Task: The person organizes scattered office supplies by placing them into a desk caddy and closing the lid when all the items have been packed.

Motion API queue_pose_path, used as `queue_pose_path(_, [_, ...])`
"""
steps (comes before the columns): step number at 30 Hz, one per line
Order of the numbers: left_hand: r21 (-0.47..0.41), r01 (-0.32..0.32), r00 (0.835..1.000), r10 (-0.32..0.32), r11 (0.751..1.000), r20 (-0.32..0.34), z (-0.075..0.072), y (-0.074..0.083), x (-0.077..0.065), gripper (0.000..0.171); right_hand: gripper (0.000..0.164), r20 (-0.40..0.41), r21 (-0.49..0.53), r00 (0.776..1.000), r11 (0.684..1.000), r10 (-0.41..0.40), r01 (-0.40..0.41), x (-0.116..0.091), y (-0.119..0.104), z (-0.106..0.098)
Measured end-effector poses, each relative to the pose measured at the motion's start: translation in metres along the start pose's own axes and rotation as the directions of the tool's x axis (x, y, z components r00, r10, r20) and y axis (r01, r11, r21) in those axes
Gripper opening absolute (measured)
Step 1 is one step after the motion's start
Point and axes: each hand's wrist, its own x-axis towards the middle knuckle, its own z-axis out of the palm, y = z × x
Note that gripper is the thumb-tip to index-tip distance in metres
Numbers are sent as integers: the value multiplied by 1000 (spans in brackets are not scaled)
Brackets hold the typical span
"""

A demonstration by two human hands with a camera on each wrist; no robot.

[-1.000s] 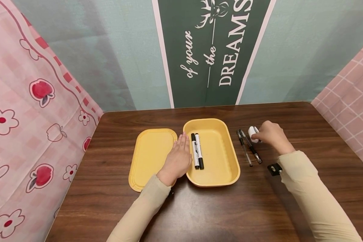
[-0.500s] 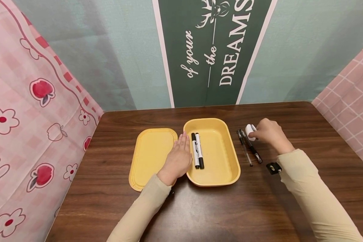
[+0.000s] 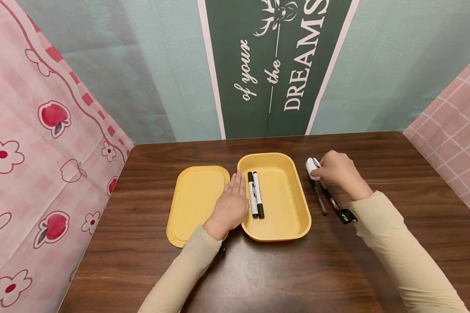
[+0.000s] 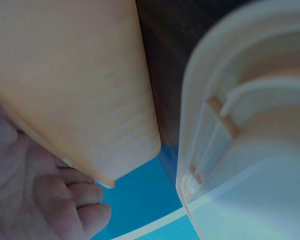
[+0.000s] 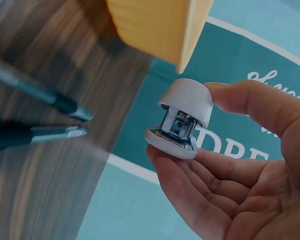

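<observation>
My right hand (image 3: 341,173) pinches a small white stapler (image 3: 312,168) between thumb and fingers, just right of the yellow box (image 3: 293,174). In the right wrist view the stapler (image 5: 186,102) shows its metal inner part, held clear of the table. Two pens (image 3: 320,201) lie beneath and in front of that hand, their far ends partly hidden. My left hand (image 3: 230,206) rests with straight fingers at the box's left rim. Inside the box, along its left side, lie two white markers with black ends (image 3: 256,195).
A flat yellow lid (image 3: 196,204) lies left of the box, partly under my left forearm. The wooden table (image 3: 266,278) ends at a wall cloth with lettering (image 3: 274,87). Pink cloths hang on both sides.
My right hand has carried the stapler leftward, toward the box and over the far ends of the pens. My left hand, the box and the markers stay where they were.
</observation>
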Motion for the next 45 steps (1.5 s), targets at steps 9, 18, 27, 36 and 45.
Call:
queue_pose_path(9, [2, -3, 1000, 3, 1000, -9, 0, 0, -1, 58, 41, 14, 35, 1000, 999, -24, 23, 4, -25, 7])
queue_pose_path(18, [2, 4, 1000, -4, 1000, 5, 0, 0, 0, 58, 45, 36, 39, 998, 998, -51, 49, 13, -53, 20])
queue_pose_path(27, [15, -11, 1000, 11, 1000, -19, 2, -1, 0, 58, 43, 64, 14, 995, 997, -71, 71, 20, -77, 39])
queue_pose_path(36, [16, -11, 1000, 11, 1000, -23, 3, 0, 0, 58, 36, 96, 5, 990, 995, -99, 99, 33, -86, 63])
queue_pose_path(45, [20, -10, 1000, 10, 1000, -14, 3, 0, -1, 58, 31, 107, -48, 993, 998, -44, 49, 44, -84, 83])
